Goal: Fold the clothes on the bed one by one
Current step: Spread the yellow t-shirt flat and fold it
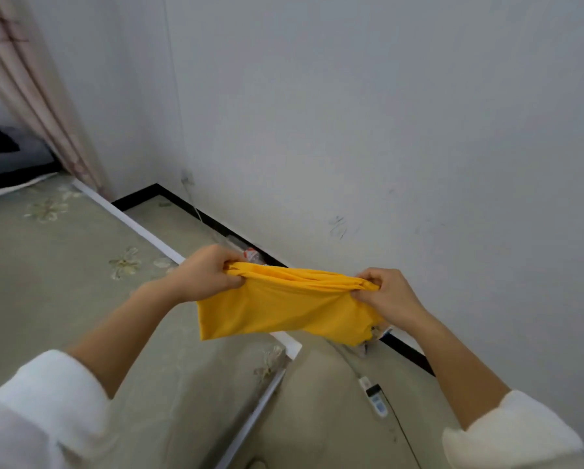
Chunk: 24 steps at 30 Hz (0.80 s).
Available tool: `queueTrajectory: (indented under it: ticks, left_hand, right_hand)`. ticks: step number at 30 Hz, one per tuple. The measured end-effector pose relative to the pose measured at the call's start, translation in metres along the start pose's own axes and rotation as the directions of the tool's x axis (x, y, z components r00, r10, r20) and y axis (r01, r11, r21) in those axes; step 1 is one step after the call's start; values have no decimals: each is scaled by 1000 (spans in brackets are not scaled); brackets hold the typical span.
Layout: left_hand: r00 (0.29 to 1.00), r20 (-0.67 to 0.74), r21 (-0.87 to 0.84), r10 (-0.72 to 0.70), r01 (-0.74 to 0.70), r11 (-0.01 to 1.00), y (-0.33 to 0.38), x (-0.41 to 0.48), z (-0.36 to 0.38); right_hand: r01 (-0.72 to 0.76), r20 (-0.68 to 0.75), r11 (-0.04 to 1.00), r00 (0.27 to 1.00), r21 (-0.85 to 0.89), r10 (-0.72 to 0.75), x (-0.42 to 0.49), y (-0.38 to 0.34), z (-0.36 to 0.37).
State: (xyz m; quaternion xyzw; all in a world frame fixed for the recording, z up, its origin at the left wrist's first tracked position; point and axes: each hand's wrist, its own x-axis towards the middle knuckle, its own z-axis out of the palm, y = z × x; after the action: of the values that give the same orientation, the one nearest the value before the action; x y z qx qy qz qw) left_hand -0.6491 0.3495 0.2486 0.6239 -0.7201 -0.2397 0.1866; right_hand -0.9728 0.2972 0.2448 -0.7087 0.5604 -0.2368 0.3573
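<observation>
- Left hand (204,274): I record the fingers curled tight with the thumb below, pinching the bunched top edge of the yellow garment (277,306) at its left end; nothing else is in this hand
- Right hand (385,294): the fingers are likewise curled in, thumb and fingertips clamped on the gathered edge at the garment's right end, with the back of the hand towards me
- Neither hand touches the bed (63,265); the left is raised above the bed's wall-side edge, the right is out past the bed, over the floor strip beside it
- Yellow garment: held in the air, drawn between the two hands above the bed's near corner
- Long axis: it runs left to right across that corner, and the right end sits slightly lower in my view than the left
- Orientation: the gathered edge is uppermost, the loose cloth hangs down from it towards the bed, and the lower hem is free
- I cannot tell what kind of garment it is, nor which face is towards me
- Bed: pale green floral cover with a white frame edge; dark bedding (6,157) lies at its far end, with a curtain (36,96) just beyond
- Floor beside the bed: a white power strip (373,396) with its cable lies near the bed's near corner; a plastic bottle (251,255) lies farther along, partly hidden behind the left hand
- Both forearms are bare below white sleeves (47,401)
</observation>
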Motion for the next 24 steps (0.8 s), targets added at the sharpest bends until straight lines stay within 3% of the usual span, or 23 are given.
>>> queueTrajectory:
  ticks: [7, 16, 18, 21, 24]
  left_hand:
    - [996, -91, 9, -13, 14, 1000, -17, 121, -16]
    - [942, -315, 15, -112, 123, 992, -48, 259, -15]
    - [906, -389, -3, -167, 180, 984, -53, 286, -14]
    - [854, -454, -49, -254, 261, 964, -59, 319, -11]
    - [797, -495, -85, -346, 352, 932, -69, 345, -10]
  right_hand:
    - [46, 0, 997, 999, 69, -46, 133, 8, -33]
    - [371, 70, 918, 929, -144, -364, 329, 26, -56]
    - [502, 98, 833, 864, -232, -494, 372, 28, -59]
    - [711, 189, 591, 685, -381, -703, 431, 27, -63]
    - [786, 256, 479, 593, -392, -764, 488, 23, -60]
